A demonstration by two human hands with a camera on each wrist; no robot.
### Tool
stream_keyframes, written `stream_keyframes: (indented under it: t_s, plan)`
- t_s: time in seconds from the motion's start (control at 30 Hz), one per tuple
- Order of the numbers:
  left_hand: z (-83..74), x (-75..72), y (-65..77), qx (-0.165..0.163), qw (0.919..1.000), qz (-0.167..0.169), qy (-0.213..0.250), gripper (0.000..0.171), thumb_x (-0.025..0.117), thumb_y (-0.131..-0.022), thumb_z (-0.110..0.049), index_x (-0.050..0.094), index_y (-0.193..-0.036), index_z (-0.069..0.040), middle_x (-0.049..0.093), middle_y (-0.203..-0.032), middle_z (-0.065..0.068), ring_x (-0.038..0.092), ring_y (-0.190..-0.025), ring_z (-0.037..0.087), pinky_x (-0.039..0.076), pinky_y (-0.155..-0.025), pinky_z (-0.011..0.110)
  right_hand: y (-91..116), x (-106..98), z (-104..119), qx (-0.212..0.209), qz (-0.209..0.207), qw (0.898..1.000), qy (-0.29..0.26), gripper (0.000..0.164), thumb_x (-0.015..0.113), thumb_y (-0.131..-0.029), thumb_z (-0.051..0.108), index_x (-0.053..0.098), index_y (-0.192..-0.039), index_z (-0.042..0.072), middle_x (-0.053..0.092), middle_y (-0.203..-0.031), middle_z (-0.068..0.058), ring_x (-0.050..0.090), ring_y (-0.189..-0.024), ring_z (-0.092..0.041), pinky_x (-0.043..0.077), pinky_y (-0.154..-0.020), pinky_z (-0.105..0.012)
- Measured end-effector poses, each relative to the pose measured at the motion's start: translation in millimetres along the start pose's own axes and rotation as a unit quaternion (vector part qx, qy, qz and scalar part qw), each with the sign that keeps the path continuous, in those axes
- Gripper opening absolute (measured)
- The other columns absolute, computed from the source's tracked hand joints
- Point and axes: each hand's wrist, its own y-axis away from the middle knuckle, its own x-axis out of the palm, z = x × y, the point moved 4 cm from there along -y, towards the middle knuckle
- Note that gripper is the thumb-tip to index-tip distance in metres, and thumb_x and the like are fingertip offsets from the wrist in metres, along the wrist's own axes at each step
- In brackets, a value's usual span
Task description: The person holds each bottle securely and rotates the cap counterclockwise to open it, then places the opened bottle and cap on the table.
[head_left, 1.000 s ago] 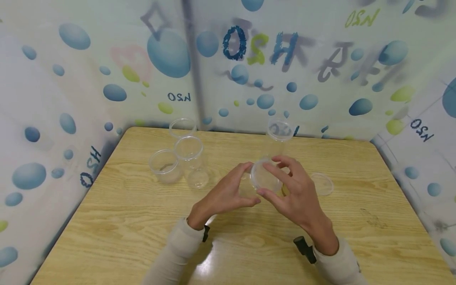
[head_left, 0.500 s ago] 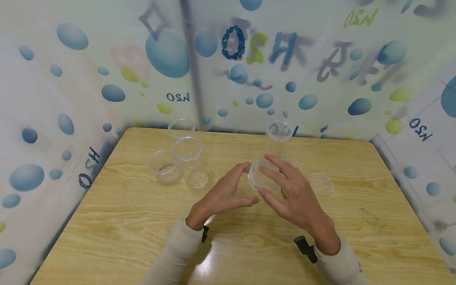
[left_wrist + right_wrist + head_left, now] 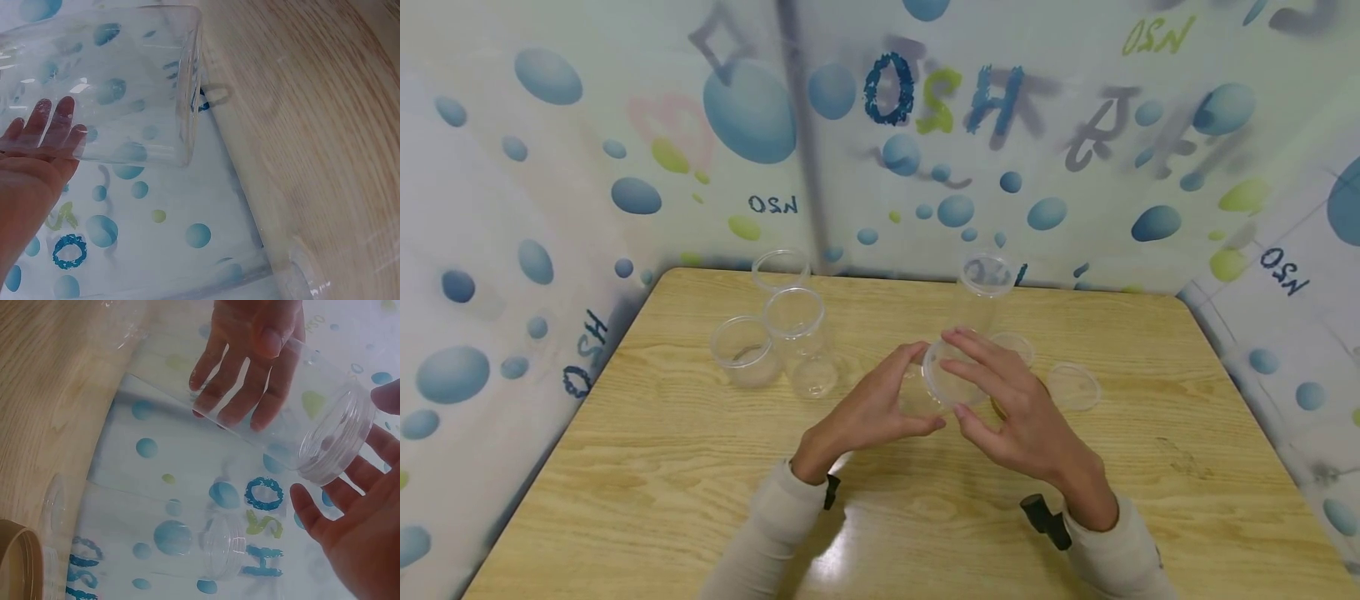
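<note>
So the thing to watch here is the clear jar (image 3: 914,398). It's tipped on its side, off the table (image 3: 880,517), with its lid (image 3: 953,377) end pointing at the right hand (image 3: 1018,408). The left hand (image 3: 880,406) has a proper grip round the body, thumb on the near side and fingers round the far side. The right hand's fingers are spread loosely about the lid's edge; whether they actually pinch it, I can't tell.

Looks to me like a lid-turning step, though on or off is anyone's guess. My two cents: hold the jar steady with the left and let the right do all the turning. Get thumb and fingers on opposite sides of the rim, not flat over the face, and turn in short bites. Don't squeeze the body too hard, since thin-looking plastic would probably flex. Also check the lid sits square to the neck, or the threads could cross.

Mind your elbows too: left of the jar there's a tall cup (image 3: 794,315) with a wide cup (image 3: 747,357) beside it, and right of the jar, past the right hand, a flat clear disc (image 3: 1073,387) lies on the table.
</note>
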Motion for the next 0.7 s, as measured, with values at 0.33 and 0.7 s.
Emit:
stream_keyframes:
  t_s: [0.33,0.7]
  plan:
    - [-1.1,0.4,-0.3,0.004,1.0,-0.005,0.004,0.085,0.085,-0.077,-0.024,0.036,-0.147,-0.016,0.053,-0.135,0.0,0.052,-0.123,0.016,0.044,-0.104,0.05,-0.6,0.8,-1.9,0.014,-0.037,0.999,0.012,0.059,0.056,-0.097,0.049,0.055,-0.137,0.006,0.043,-0.152,-0.013,0.044,-0.136,-0.032,0.041,-0.105,-0.048]
    - [-4.6,1.4,-1.2,0.023,0.9988,-0.012,-0.042,0.083,0.084,-0.078,-0.027,0.038,-0.145,-0.016,0.052,-0.134,0.0,0.052,-0.121,0.014,0.046,-0.1,0.04,-2.0,-1.0,-2.3,0.058,-0.061,0.993,0.079,0.074,0.054,-0.09,0.067,0.061,-0.131,0.006,0.059,-0.134,-0.015,0.055,-0.122,-0.033,0.05,-0.092,-0.053]
